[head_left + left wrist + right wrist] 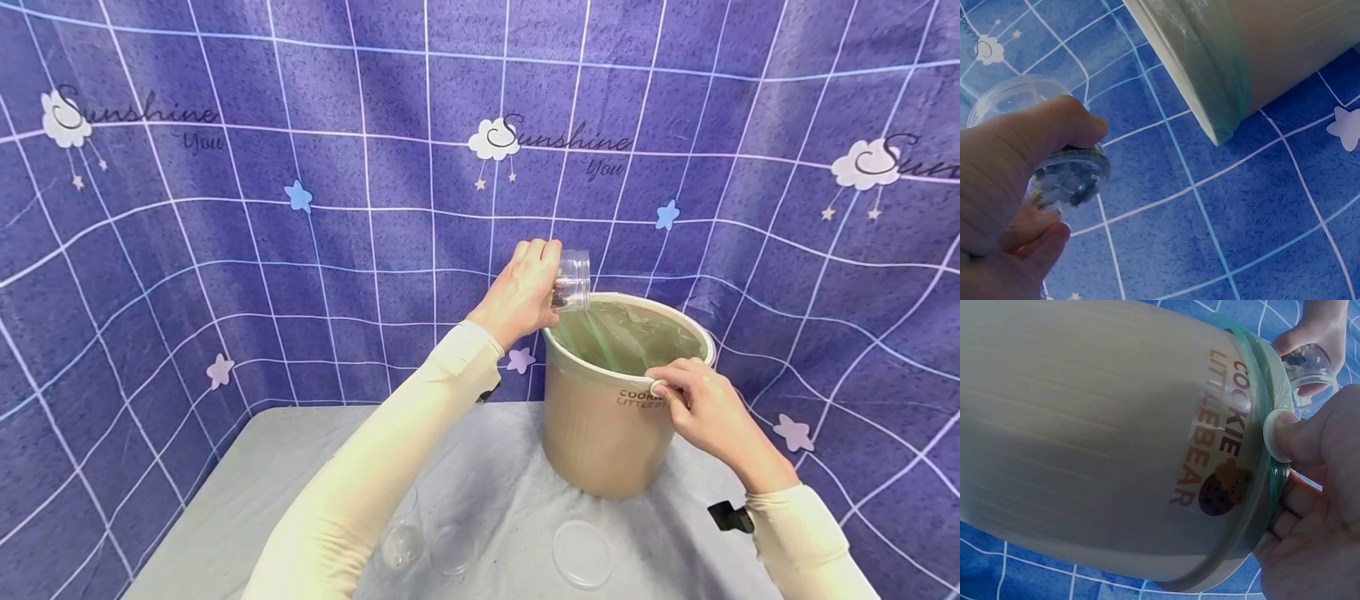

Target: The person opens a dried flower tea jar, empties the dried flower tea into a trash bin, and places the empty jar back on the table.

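My left hand [521, 292] grips a clear plastic jar [574, 275], tipped on its side with its mouth over the near-left rim of a beige trash bin [600, 433]. Dark and yellowish bits [1072, 181] lie inside the jar, toward its base. The bin is lined with a thin green bag [637, 329], folded over the edge in the right wrist view. With thumb and fingers my right hand [705, 408] pinches the bin's front rim at a round white tab [1279, 436]. "Cookie Littlebear" is printed below that rim.
On the grey cloth-covered table [300, 467], a clear round lid [582, 554] lies in front of the bin. A clear container [402, 542] and another faint clear disc [453, 550] are beside my left forearm. A blue-purple checked curtain [375, 208] hangs close behind the bin.
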`<move>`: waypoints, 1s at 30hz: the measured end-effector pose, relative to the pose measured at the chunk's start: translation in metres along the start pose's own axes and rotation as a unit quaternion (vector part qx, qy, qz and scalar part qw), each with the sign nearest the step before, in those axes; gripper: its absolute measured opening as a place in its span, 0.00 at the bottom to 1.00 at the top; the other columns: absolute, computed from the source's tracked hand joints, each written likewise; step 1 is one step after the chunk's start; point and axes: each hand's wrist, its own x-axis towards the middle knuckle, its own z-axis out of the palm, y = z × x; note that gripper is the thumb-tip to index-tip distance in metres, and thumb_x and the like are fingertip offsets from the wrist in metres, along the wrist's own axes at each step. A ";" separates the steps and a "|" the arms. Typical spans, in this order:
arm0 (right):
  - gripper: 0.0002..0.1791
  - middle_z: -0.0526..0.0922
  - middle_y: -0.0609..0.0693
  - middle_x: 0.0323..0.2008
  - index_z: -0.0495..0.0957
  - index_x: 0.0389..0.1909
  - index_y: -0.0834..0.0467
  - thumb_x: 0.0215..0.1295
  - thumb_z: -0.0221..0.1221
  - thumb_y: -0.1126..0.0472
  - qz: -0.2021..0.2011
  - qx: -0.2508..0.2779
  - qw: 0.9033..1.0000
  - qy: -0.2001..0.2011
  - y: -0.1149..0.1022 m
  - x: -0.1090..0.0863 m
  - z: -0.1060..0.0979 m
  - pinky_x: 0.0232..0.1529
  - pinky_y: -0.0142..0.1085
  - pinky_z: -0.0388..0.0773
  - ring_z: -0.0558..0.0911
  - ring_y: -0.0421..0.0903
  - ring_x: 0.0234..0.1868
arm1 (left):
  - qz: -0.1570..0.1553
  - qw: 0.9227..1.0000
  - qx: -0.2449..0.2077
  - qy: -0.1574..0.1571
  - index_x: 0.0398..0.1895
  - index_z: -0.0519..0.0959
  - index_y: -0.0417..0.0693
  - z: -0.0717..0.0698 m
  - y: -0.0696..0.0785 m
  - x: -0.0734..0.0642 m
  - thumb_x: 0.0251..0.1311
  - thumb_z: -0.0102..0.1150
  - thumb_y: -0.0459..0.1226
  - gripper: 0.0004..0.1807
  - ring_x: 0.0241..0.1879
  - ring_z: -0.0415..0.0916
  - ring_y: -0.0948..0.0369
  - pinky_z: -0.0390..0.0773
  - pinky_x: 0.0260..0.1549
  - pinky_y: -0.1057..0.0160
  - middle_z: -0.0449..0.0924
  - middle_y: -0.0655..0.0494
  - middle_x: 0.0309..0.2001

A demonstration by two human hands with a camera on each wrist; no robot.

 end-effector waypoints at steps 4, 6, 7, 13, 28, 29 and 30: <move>0.12 0.84 0.43 0.32 0.88 0.38 0.56 0.53 0.70 0.72 0.003 -0.001 1.000 -0.001 -0.002 -0.001 0.001 0.34 0.32 0.68 0.72 0.39 0.32 | 0.009 1.000 0.006 -0.014 0.63 0.67 0.38 0.004 -0.002 0.002 0.38 0.84 0.38 0.47 0.57 0.70 0.48 0.71 0.64 0.58 0.74 0.46 0.55; 0.12 0.84 0.43 0.32 0.88 0.38 0.56 0.53 0.70 0.72 0.003 -0.003 1.000 0.000 -0.002 -0.002 0.000 0.34 0.33 0.68 0.72 0.39 0.32 | 0.016 1.000 0.006 -0.019 0.64 0.66 0.38 0.006 -0.003 0.003 0.39 0.83 0.37 0.47 0.57 0.70 0.49 0.71 0.64 0.59 0.74 0.46 0.55; 0.12 0.84 0.43 0.32 0.88 0.38 0.56 0.54 0.69 0.72 0.003 -0.004 1.000 0.000 -0.003 -0.002 0.000 0.34 0.34 0.68 0.72 0.39 0.32 | 0.020 1.000 0.007 -0.021 0.64 0.66 0.38 0.007 -0.003 0.004 0.39 0.83 0.37 0.47 0.57 0.70 0.49 0.70 0.64 0.59 0.74 0.47 0.55; 0.12 0.83 0.43 0.31 0.88 0.38 0.57 0.54 0.69 0.72 0.002 -0.004 1.000 0.000 -0.002 0.000 -0.001 0.33 0.36 0.69 0.71 0.39 0.31 | 0.036 0.999 0.018 -0.015 0.62 0.67 0.39 0.012 -0.005 0.006 0.38 0.83 0.37 0.46 0.55 0.71 0.49 0.70 0.63 0.58 0.74 0.47 0.53; 0.12 0.84 0.44 0.32 0.88 0.38 0.57 0.54 0.69 0.73 -0.003 0.000 1.000 0.003 -0.001 0.000 -0.001 0.35 0.31 0.67 0.72 0.39 0.32 | 0.049 0.998 0.029 -0.012 0.61 0.67 0.39 0.017 -0.001 0.011 0.39 0.75 0.30 0.42 0.54 0.71 0.48 0.72 0.60 0.58 0.73 0.46 0.54; 0.12 0.84 0.44 0.32 0.88 0.38 0.57 0.53 0.69 0.73 -0.004 0.000 1.000 0.003 0.000 -0.001 -0.001 0.35 0.31 0.66 0.72 0.39 0.32 | 0.050 0.998 0.031 -0.012 0.62 0.67 0.38 0.017 -0.001 0.012 0.39 0.75 0.30 0.42 0.54 0.71 0.48 0.72 0.61 0.58 0.73 0.46 0.54; 0.12 0.84 0.44 0.32 0.88 0.38 0.57 0.53 0.69 0.73 -0.004 0.001 1.000 0.002 0.000 -0.001 -0.001 0.35 0.31 0.66 0.72 0.39 0.32 | 0.049 0.998 0.031 -0.014 0.62 0.67 0.39 0.018 0.000 0.012 0.40 0.75 0.30 0.42 0.54 0.71 0.48 0.72 0.61 0.59 0.73 0.46 0.54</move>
